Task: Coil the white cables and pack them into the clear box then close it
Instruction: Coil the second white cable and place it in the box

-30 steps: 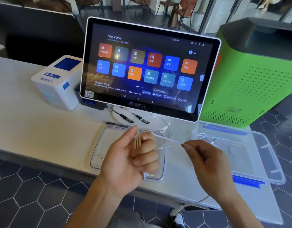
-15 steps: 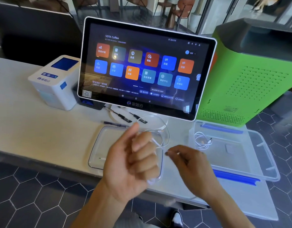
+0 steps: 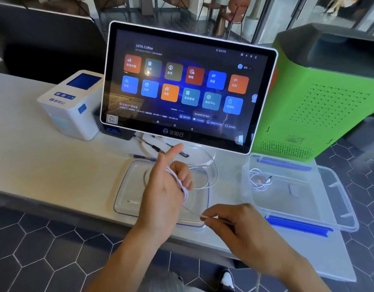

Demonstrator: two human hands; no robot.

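Your left hand (image 3: 165,186) was raised above the clear lid (image 3: 127,199), palm turned inward, thumb pointing up toward the touchscreen terminal (image 3: 188,85) and the other fingers curled. Your right hand (image 3: 240,226) sat lower and nearer to you, over the counter's (image 3: 34,157) front edge, its back toward the camera, forearm running in from the lower right.

The white cable (image 3: 179,184) was wound in several turns around your left fingers. From that winding 1 strand ran down and to the right, on a diagonal, to your right fingertips (image 3: 205,217). A loose loop of the same cable stood out to the right of the left hand, over the lid, with a plug end pointing right.

Your left hand was closed around the wound turns, gripping them. Your right hand was narrowed to a pinch, thumb and forefinger holding the strand taut.

The clear box (image 3: 329,207) lay open on the counter to the right, beside the green machine (image 3: 320,102), well apart from both hands. 1 coiled cable (image 3: 258,180) rested inside it near the left wall. A white printer (image 3: 70,106) stood at the left, and 2 pens (image 3: 154,147) lay under the terminal.
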